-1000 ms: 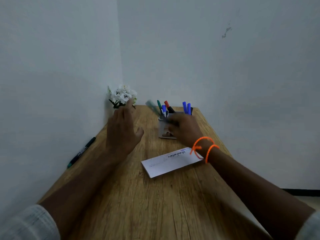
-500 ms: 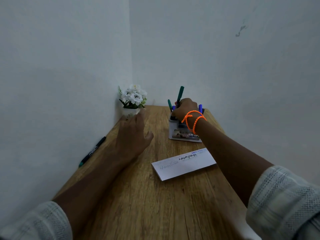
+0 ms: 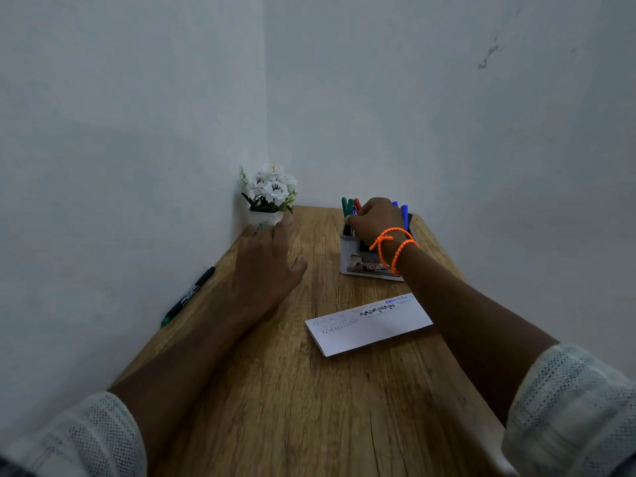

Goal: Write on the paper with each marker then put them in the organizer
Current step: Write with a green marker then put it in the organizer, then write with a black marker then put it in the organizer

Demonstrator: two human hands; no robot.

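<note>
A white organizer (image 3: 347, 256) stands at the far right of the wooden table (image 3: 275, 390), with green, red and blue markers (image 3: 348, 207) upright in it. My right hand (image 3: 377, 218), orange bands on its wrist, is over the organizer with its fingers closed around a green marker that stands low in the left slot. A white paper (image 3: 370, 327) with scribbled lines lies in front of the organizer. My left hand (image 3: 268, 259) rests flat on the table, fingers spread, holding nothing. A black marker with a green end (image 3: 188, 296) lies along the left wall.
A small pot of white flowers (image 3: 270, 194) sits in the far left corner, just beyond my left fingertips. Walls close in the table on the left and at the back; the right edge is open.
The green marker, raised above the organizer half a second ago, has gone down into the slot with my right hand lowered onto it. My left hand has stayed put.
</note>
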